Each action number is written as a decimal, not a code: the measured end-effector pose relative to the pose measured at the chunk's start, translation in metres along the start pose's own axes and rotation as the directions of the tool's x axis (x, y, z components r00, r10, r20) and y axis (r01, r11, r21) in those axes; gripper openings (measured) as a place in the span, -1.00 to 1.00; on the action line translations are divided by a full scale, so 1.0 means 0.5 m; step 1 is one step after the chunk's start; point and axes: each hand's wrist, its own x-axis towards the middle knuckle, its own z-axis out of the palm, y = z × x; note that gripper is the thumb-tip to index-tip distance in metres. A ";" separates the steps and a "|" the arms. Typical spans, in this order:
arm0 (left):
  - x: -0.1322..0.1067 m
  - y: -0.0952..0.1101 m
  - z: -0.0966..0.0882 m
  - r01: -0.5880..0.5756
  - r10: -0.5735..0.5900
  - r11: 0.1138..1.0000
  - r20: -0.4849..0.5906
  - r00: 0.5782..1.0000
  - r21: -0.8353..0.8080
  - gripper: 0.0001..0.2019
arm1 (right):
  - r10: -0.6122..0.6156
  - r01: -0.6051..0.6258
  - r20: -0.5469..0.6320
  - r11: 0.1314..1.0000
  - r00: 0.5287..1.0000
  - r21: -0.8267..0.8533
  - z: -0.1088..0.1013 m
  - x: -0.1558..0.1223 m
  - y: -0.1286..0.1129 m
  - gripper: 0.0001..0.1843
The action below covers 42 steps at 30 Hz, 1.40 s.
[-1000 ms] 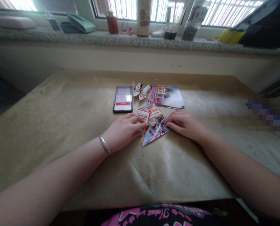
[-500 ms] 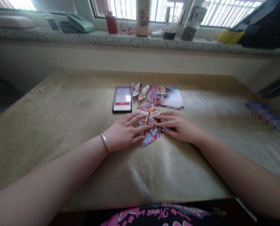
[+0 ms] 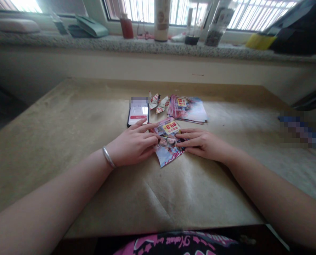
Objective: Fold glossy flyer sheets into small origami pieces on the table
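Observation:
A colourful printed flyer (image 3: 166,150) with a yellow price label lies on the table in front of me, slightly turned. Along its left edge rest the stretched, slightly spread fingers of my left hand (image 3: 136,144); one fingertip overlaps the lower edge of the phone (image 3: 139,110). From the other side, my right hand (image 3: 207,144) lays its extended fingers flat on the flyer's right part. Behind the flyer stands a folded paper figure (image 3: 158,103), white with red print. To its right is a stack of similar flyers (image 3: 191,109).
A beige cover spreads over the table (image 3: 115,198). Beyond it, a stone windowsill (image 3: 136,44) carries a red bottle (image 3: 126,27), a tall pale container (image 3: 162,21), a clear jar (image 3: 215,30) and a yellow object (image 3: 260,40). A blurred-out item (image 3: 301,129) lies at far right.
The flyer's left corner, folded inward with its white and red back showing, is now opened out flat. My left hand has moved left with it; my right hand has barely shifted.

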 end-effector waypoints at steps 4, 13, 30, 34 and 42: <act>-0.001 -0.003 0.002 0.015 -0.015 1.000 0.043 0.999 -0.011 -0.68 | -0.016 0.016 0.039 1.000 0.999 0.014 -0.004 -0.001 0.002 -0.58; -0.003 0.002 0.003 0.069 -0.075 0.996 0.104 0.992 0.064 -0.60 | -0.030 0.035 0.046 0.991 0.999 -0.130 -0.011 -0.001 -0.010 -0.64; -0.009 0.016 -0.020 0.214 -0.224 0.974 0.168 0.960 0.080 -0.61 | -0.006 0.015 0.024 0.921 1.000 -0.390 -0.018 -0.006 -0.027 -0.72; -0.011 0.017 -0.020 0.247 -0.266 0.961 0.173 0.948 0.122 -0.62 | 0.021 -0.017 0.007 0.929 1.000 -0.370 -0.018 -0.007 -0.027 -0.74; -0.010 0.011 -0.017 0.214 -0.234 0.968 0.167 0.958 0.129 -0.69 | 0.145 -0.152 -0.078 0.985 0.986 -0.085 -0.020 -0.017 0.000 -0.85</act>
